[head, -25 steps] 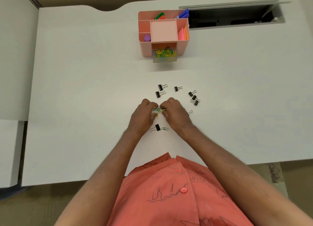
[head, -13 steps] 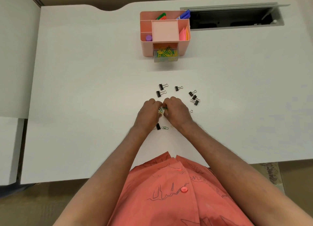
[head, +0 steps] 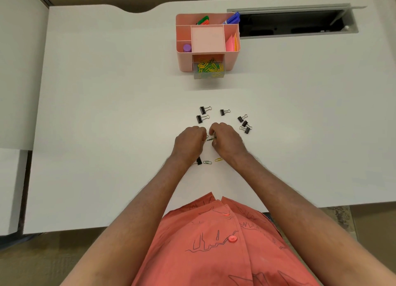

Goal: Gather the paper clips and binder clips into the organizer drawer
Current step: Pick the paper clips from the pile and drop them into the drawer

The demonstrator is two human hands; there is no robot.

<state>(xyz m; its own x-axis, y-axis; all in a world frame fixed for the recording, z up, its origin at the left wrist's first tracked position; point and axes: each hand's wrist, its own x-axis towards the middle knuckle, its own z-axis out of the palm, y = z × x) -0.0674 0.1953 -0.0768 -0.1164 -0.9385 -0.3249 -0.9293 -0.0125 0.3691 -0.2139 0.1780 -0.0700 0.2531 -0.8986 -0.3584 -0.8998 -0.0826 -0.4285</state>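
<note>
A pink desk organizer (head: pixel 183 58) stands at the back of the white desk, its clear drawer (head: pixel 209 74) pulled open and holding several yellow and green paper clips. Several black binder clips (head: pixel 202 118) lie scattered in mid desk, some at the right (head: pixel 244 124). My left hand (head: pixel 189 143) and my right hand (head: pixel 227 141) are curled side by side on the desk, pinching paper clips (head: pixel 210 138) between them. Behind my wrists lie another binder clip (head: pixel 199 161), a green paper clip (head: pixel 207 162) and a yellow paper clip (head: pixel 218 159).
A cable tray (head: pixel 293 24) with a raised lid is cut into the desk at the back right. The organizer's top compartments hold markers (head: pixel 232 19), sticky notes (head: pixel 231 42) and a purple cap (head: pixel 187 48). A second white surface (head: pixel 19 71) adjoins at the left.
My hands have drawn closer together and curled over the small pile of paper clips. The yellow paper clip behind my right wrist has come into view.
</note>
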